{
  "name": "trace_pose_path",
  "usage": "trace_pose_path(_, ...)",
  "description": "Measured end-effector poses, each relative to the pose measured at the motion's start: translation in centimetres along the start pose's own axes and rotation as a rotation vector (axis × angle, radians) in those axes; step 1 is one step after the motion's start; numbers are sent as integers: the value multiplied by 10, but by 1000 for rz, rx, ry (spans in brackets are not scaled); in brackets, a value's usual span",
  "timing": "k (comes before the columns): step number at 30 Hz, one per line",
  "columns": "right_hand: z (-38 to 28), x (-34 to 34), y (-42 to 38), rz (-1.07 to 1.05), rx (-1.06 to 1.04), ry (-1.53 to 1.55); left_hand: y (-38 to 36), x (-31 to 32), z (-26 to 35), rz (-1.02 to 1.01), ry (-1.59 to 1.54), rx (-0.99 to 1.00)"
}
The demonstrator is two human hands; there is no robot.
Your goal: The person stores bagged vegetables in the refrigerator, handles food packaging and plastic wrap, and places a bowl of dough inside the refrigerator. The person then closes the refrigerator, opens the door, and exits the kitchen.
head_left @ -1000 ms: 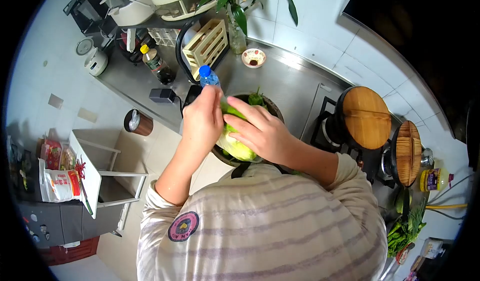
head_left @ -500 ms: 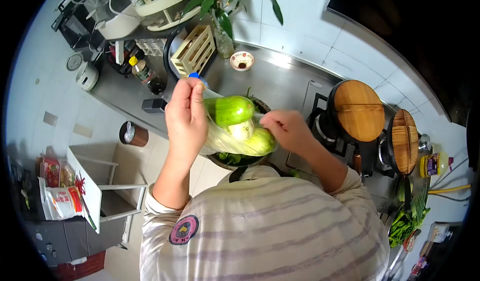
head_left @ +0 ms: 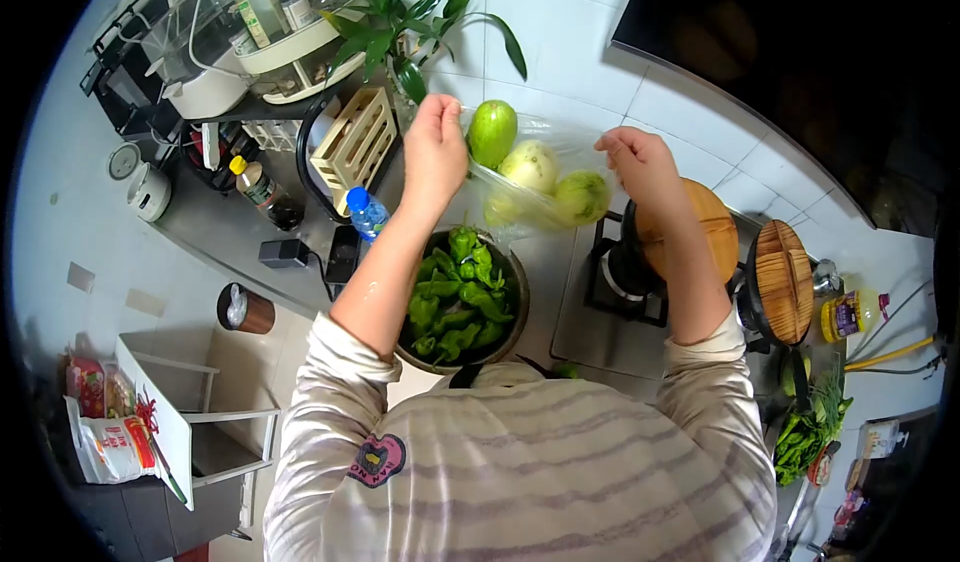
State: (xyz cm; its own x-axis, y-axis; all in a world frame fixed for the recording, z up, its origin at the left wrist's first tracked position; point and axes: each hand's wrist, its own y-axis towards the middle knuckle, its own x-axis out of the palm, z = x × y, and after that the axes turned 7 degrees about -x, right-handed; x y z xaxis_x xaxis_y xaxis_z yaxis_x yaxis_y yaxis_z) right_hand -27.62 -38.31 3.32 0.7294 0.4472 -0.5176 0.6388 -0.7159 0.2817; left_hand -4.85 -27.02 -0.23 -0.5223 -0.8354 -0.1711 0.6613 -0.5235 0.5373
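Observation:
My left hand [head_left: 437, 152] and my right hand [head_left: 641, 165] pinch opposite sides of the opening of a clear plastic bag [head_left: 527, 213], holding it up over the counter. Inside lie several vegetables: a green oblong gourd [head_left: 492, 134] near my left hand, a pale whitish-green one [head_left: 530, 167] in the middle, and a mottled green one [head_left: 582, 197] toward my right hand. Closer to my body, below the bag, a round metal bowl [head_left: 516, 328] holds many green peppers [head_left: 456, 302].
To the right, a gas stove [head_left: 610, 307] carries two pans with wooden lids [head_left: 785, 277]. A blue-capped bottle [head_left: 366, 214], a wooden crate [head_left: 357, 142] and a soy sauce bottle [head_left: 268, 197] stand at left. Leafy greens [head_left: 812, 427] lie at far right.
Both hands have moved up and away from my body with the bag and spread apart, stretching its opening. The bowl of peppers, mostly hidden before, now shows.

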Motion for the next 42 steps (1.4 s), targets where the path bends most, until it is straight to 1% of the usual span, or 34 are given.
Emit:
trace_pose_path(2, 30, 5, 7, 49, -47, -155, -1, 19, -22, -12, 75, 77)
trace_pose_path(3, 49, 10, 13, 1, 21, -205, -2, 29, -38, -54, 94, 44)
trace_pose_path(4, 73, 21, 18, -25, 68, -229, -4, 38, -63, -100, 195, 82)
trace_pose_path(5, 100, 34, 24, -52, 115, -252, -8, 49, -102, -150, 246, 89)
trace_pose_path(6, 133, 51, 28, -65, 32, -379, -12, 59, -132, -198, 296, 95)
trace_pose_path(7, 152, 61, 36, -79, -55, -507, -17, 66, -144, -198, 287, 106)
trace_pose_path(8, 148, 60, 45, -66, -62, -516, -23, 71, -151, -235, 375, -8)
trace_pose_path(9, 140, 60, 53, -81, -91, -513, -24, 75, -155, -276, 465, -131)
trace_pose_path(10, 131, 58, 57, -100, -116, -507, -19, 78, -153, -279, 460, -128)
trace_pose_path(11, 106, 50, 55, -76, -90, -600, -16, 76, -148, -233, 413, -97)
trace_pose_path(12, 106, 45, 58, -72, -85, -596, -10, 72, -142, -183, 364, -62)
trace_pose_path(15, 117, 41, 55, -237, 40, -705, -10, 64, -142, -160, 365, 3)
trace_pose_path(16, 115, 38, 58, -242, 43, -708, -11, 66, -143, -144, 352, 19)
trace_pose_path(18, 108, 32, 68, -146, 22, -620, -4, 62, -143, -143, 323, 37)
trace_pose_path(19, 121, 37, 66, -153, 35, -618, -9, 59, -142, -153, 294, 43)
trace_pose_path(20, 142, 43, 62, -169, -12, -585, -16, 59, -140, -159, 292, 29)
trace_pose_path(21, 152, 44, 65, -175, -70, -557, -15, 61, -127, -160, 251, -42)
trace_pose_path(22, 132, 36, 70, -168, -81, -556, -9, 60, -122, -158, 215, -102)
trace_pose_path(23, 112, 26, 72, -139, -10, -450, -7, 57, -127, -143, 189, -32)
trace_pose_path(24, 101, 24, 61, -126, 89, -340, -12, 53, -131, -157, 197, -49)
trace_pose_path(25, 110, 27, 54, -136, 104, -340, -15, 52, -135, -189, 175, -97)
trace_pose_path(27, 120, 30, 58, -14, -126, -352, -7, 56, -137, -197, 145, -124)
trace_pose_path(30, 110, 11, 62, -54, -73, -374, -8, 61, -132, -255, 96, -168)
trace_pose_path(31, 101, 8, 60, -60, -56, -370, -7, 58, -121, -292, 24, -237)
trace_pose_path(32, 91, 5, 57, -15, -5, -314, -6, 54, -109, -332, -46, -306)
trace_pose_path(34, 90, -4, 53, 24, 71, -206, -1, 45, -61, -370, -85, -252)
trace_pose_path(35, 96, -11, 52, 18, -26, -212, 3, 43, -52, -372, -112, -194)
trace_pose_path(36, 87, -15, 51, 59, -46, -170, 6, 35, -36, -379, -123, -172)
trace_pose_path(37, 70, -20, 47, 94, -60, -125, 11, 27, -21, -338, -102, -47)
trace_pose_path(38, 54, -25, 44, 124, -164, -50, 18, 16, -10, -327, -113, -58)
trace_pose_path(39, 33, -30, 41, 114, -198, 55, 27, 5, -4, -304, -136, 4)
trace_pose_path(40, 11, -34, 35, 122, -228, 73, 34, -7, 4, -200, -84, 201)
trace_pose_path(41, -11, -37, 31, 73, -404, 155, 46, -20, 8, -190, -72, 297)
trace_pose_path(42, -30, -41, 27, 44, -420, 253, 47, -30, 24, -134, -121, 287)
